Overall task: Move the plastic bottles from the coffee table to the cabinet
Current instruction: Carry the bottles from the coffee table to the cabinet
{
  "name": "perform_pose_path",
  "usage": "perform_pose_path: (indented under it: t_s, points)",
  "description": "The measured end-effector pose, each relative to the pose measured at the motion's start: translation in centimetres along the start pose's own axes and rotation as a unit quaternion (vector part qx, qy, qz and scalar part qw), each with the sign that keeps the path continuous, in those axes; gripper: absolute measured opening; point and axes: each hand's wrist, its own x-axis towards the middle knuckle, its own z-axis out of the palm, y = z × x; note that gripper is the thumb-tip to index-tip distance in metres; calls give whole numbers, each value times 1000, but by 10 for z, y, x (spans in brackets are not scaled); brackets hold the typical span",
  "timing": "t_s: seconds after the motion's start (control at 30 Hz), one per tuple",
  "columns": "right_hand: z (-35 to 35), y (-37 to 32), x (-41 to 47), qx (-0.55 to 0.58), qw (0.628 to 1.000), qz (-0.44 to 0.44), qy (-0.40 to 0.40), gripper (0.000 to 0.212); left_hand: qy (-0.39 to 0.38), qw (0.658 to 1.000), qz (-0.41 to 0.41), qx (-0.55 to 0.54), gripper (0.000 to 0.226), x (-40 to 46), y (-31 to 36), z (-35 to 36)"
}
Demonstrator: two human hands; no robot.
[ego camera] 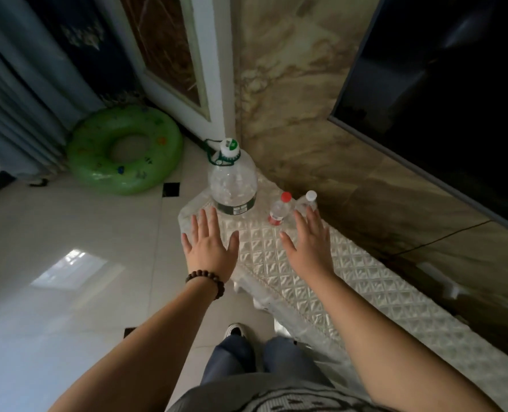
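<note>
Here, far left, a green inflatable swim ring leans on the glossy tiled floor by the blue curtains, leaving a broad stretch of bare floor beside the cabinet's left edge. The left hand, with a bead bracelet on its wrist, hovers flat with fingers spread and nothing in it, over the near-left corner of the cabinet top, whose quilted cover runs away to the right along the marble wall. At the far end stands a large clear water jug, white-capped, with a green handle and a dark label band. Just right of it stand a small red-capped bottle and a small white-capped bottle, close together. The right hand is likewise open and empty, its fingertips near the white-capped bottle. A dark television screen hangs at the right.
</note>
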Motion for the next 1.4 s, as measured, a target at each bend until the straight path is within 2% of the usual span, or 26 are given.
perform_pose_path:
  t_s: [0.3, 0.53, 0.73, 0.9, 1.07, 1.27, 1.4]
  points:
    - [15, -24, -45, -45, 984, -152, -86, 62, 83, 984, -154, -30, 74, -101, -47, -1]
    - [13, -11, -130, -33, 956, -256, -137, 61, 120, 948, -288, -58, 73, -234, -33, 38]
    - [16, -12, -222, -31, 911, -354, -209, 61, 174, 900, -393, -74, 73, -360, -38, 60]
    - [30, -25, -309, -42, 849, -452, -271, 62, 225, 832, -499, -93, 73, -470, -47, 72]
    - [48, -41, -402, -58, 776, -540, -321, 60, 267, 743, -604, -110, 75, -580, -54, 97]
    - [62, -38, -532, -77, 681, -628, -367, 59, 318, 631, -697, -126, 75, -719, -48, 124]
    - [64, -23, -629, -72, 632, -667, -389, 60, 333, 573, -738, -129, 76, -815, -36, 148]
